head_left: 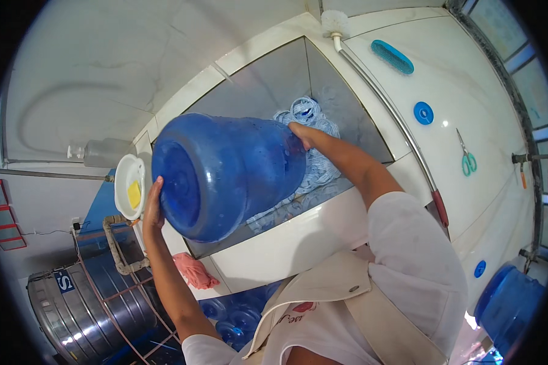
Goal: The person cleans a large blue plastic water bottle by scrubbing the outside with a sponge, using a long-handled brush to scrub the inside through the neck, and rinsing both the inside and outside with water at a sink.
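A large blue plastic water jug (234, 170) lies on its side across the grey tiled basin (249, 76), between my two hands. Its round base faces left, where my left hand (153, 210) presses against the rim. At the other end my right hand (304, 135) grips the jug; some of its fingers are hidden. Below and beyond that end, a heap of pale blue-and-white coils (324, 131) lies in the basin, too unclear to name.
A long-handled brush (386, 97) rests along the basin's right edge. On the white counter lie a teal brush (393, 57), a blue disc (423, 113) and scissors (466, 158). Left stand a white bowl with a yellow sponge (134, 194), a pink cloth (193, 271) and a steel tank (85, 313).
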Available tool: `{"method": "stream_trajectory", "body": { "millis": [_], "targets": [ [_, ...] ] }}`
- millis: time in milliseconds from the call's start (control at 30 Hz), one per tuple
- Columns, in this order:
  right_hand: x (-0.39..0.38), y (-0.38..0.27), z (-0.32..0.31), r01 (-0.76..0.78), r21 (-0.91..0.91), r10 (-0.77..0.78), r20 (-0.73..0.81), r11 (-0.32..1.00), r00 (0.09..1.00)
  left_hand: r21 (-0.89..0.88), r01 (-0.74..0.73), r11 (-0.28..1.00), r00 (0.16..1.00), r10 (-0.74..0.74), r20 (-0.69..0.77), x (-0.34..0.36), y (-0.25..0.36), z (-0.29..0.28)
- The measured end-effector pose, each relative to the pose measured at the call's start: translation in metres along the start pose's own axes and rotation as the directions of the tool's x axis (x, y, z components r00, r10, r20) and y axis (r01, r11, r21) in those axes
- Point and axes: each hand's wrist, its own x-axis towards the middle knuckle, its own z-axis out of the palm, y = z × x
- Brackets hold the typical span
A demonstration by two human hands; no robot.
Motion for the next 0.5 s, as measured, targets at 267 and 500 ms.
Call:
{"method": "stream_trajectory", "body": {
  "millis": [267, 500],
  "targets": [
    [-0.016, -0.010, -0.005, 0.080, 0.076, -0.088, 0.104, 0.994, 0.991, -0.023, 0.071, 0.997, 0.997, -0.071, -0.015, 0.004, 0.013, 0.016],
    [0.059, 0.005, -0.027, 0.204, -0.352, -0.235, -0.045, 0.913, 0.971, 0.021, 0.138, 0.990, 0.966, -0.139, 0.220, 0.056, -0.005, 0.039]
  ]
}}
